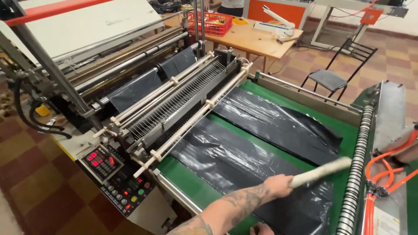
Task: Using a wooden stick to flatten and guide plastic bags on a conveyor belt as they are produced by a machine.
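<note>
Here the left hand (pixel 278 185) clasps a white stick (pixel 321 171) over the near black bag (pixel 244 161); the right hand (pixel 261 229) is barely visible, grip unclear.

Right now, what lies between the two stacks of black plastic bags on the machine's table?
In the head view, only a bare strip of green belt lies between the far stack and the near stack.
</note>
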